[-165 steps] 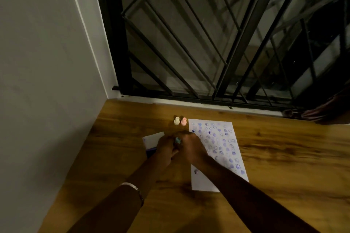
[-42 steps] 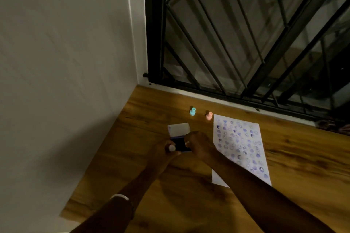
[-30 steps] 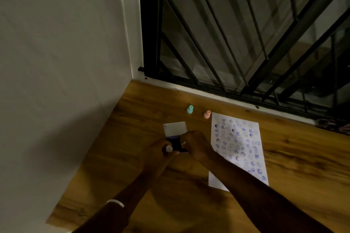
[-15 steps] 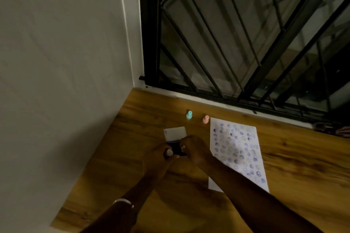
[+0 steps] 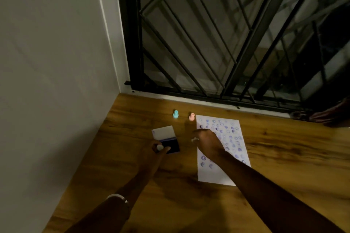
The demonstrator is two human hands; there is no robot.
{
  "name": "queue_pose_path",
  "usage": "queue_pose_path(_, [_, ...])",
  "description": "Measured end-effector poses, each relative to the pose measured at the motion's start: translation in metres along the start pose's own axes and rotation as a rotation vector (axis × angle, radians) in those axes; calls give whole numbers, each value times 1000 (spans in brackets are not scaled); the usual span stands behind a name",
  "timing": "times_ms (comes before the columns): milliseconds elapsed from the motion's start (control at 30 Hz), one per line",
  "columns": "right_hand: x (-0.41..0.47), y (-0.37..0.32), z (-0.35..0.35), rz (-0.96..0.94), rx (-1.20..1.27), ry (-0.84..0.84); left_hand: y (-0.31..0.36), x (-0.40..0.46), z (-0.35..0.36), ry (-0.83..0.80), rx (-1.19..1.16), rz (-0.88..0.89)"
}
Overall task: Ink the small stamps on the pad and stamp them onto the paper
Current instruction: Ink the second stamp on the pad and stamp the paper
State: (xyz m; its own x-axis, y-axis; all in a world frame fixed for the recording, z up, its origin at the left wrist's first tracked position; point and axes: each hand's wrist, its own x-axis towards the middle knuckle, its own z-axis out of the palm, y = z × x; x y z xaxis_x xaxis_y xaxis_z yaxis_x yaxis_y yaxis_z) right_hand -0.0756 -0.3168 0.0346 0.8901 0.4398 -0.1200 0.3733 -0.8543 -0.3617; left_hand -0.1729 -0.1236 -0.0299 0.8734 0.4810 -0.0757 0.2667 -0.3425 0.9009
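Two stamps, teal [image 5: 175,114] and pink [image 5: 191,117], stand upright on the desk [image 5: 284,157] behind the open pad [image 5: 171,146]; left hand [image 5: 155,152] pinches a pale stamp [image 5: 159,147] at the pad's edge, steadying it, while right hand [image 5: 207,143] carries another stamp [image 5: 194,139], axis unclear, over the paper [image 5: 220,175], likely for printing.
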Motion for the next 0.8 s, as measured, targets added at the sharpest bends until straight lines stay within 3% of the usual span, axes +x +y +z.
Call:
queue_pose_path(133, [-25,26,-8,63,-16,32,13,-5,25,-26,-19,78])
queue_pose_path(467, [-73,66,-5,190,-7,49,30,-35,106,-324,155,210])
queue_pose_path(800, [-90,74,8,62,-72,5,23,-39,115,-266,473,346])
